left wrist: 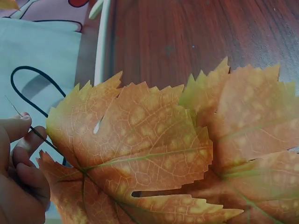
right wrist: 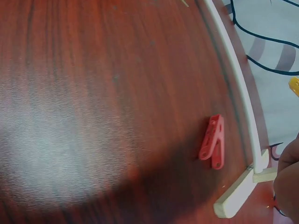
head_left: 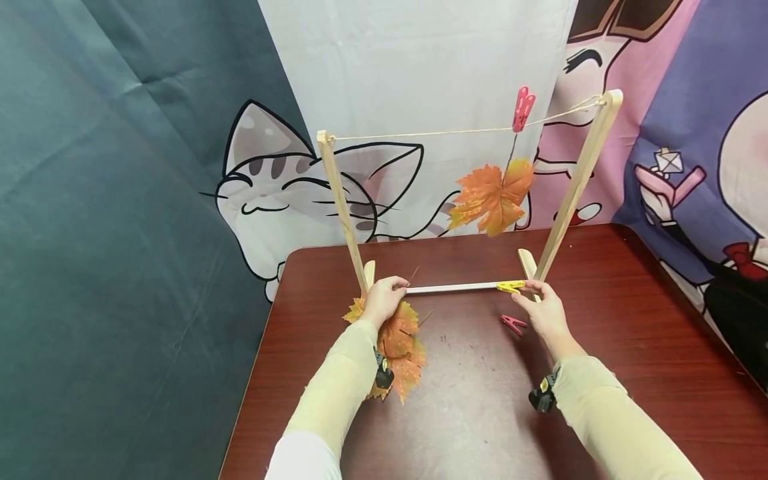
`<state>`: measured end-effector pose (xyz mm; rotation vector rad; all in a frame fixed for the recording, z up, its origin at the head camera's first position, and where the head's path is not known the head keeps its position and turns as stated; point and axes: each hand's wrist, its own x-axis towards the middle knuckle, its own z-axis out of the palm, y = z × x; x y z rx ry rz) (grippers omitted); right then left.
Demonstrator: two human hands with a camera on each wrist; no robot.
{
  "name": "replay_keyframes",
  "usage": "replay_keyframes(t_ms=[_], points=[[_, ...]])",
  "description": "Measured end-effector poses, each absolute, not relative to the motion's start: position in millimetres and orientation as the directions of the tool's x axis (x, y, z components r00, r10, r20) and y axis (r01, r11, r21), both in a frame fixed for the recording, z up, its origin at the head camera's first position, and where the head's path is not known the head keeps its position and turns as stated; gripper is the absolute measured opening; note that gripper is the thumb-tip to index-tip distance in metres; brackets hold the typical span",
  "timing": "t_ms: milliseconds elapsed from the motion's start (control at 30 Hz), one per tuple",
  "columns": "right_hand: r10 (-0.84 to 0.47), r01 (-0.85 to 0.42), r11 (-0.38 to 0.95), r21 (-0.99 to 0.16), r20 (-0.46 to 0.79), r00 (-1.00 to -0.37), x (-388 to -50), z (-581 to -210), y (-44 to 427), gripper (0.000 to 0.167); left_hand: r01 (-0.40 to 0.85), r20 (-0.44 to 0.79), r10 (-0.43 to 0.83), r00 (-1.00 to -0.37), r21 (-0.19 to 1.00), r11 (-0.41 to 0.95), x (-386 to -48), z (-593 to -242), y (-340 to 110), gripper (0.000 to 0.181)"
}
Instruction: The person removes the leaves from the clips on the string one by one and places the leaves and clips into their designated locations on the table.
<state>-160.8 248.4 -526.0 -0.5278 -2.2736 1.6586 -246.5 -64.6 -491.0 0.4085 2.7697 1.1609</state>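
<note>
1. Background: the scene is being backed by a cartoon-print cloth (head_left: 408, 53), grey-green at far left; a reddish-brown table (head_left: 468, 413) is being viewed from above.
2. Left post (head_left: 343, 207), wooden: being joined to the other post by a thin cord (head_left: 420, 135) near the top and a white bar (head_left: 450, 289) low down.
3. Left hand (head_left: 384, 300): being held near the foot of that post; a thin stem is being pinched between thumb and finger. Other fingers are being kept curled.
4. Held leaf (left wrist: 140, 140), orange with yellowish edges: being carried by that stem, just beside the left hand; a second leaf (head_left: 408, 373) is being partly covered by it.
5. Hanging leaf (head_left: 495, 200), orange and yellow: being suspended by its stem under a pink clothespin (head_left: 523, 110), which is being supported on the cord, nearer the right side.
6. Yellow clothespin (head_left: 510, 287): being held level, pointing left, over the white bar's right end in the head view; contact is not being shown clearly.
7. Red clothespin (head_left: 513, 325): being supported by the table, below the yellow one in the head view, untouched.
8. Right hand (head_left: 546, 313): the yellow clothespin's handle end is being pinched by thumb and fingers; in the right wrist view the hand is being mostly cut off.
9. Right post (head_left: 579, 187), wooden: being seen tilted, its lower end near the right hand.
</note>
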Motion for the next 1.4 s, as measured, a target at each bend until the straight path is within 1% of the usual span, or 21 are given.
replay_keyframes(t_ms=[233, 400, 733, 933, 1100, 1267, 1400], points=[[0.424, 0.147, 0.223, -0.964, -0.040, -0.905, -153, -542, 248, 0.044, 0.210, -0.020, 0.303, -0.953, 0.678, 0.705, -245, -501, -66, 0.019], [0.423, 0.169, 0.204, -0.964, -0.069, -0.903, -148, -550, 246, 0.045, 0.234, 0.010, 0.301, -0.953, 0.654, 0.720, -244, -509, -67, 0.018], [0.444, 0.184, 0.221, -0.958, -0.069, -0.893, -139, -556, 250, 0.044, 0.232, 0.022, 0.289, -0.957, 0.655, 0.719, -244, -510, -70, 0.017], [0.432, 0.219, 0.242, -0.945, -0.097, -0.897, -134, -562, 254, 0.044, 0.214, -0.007, 0.286, -0.958, 0.647, 0.732, -246, -516, -68, 0.018], [0.421, 0.223, 0.265, -0.938, -0.095, -0.902, -132, -567, 257, 0.044, 0.194, -0.023, 0.278, -0.960, 0.661, 0.725, -247, -516, -64, 0.018], [0.404, 0.229, 0.283, -0.931, -0.101, -0.909, -128, -572, 258, 0.045, 0.190, -0.041, 0.277, -0.960, 0.633, 0.750, -247, -518, -62, 0.019], [0.383, 0.232, 0.245, -0.941, -0.126, -0.915, -124, -576, 257, 0.045, 0.196, -0.038, 0.279, -0.960, 0.619, 0.761, -246, -522, -62, 0.018]])
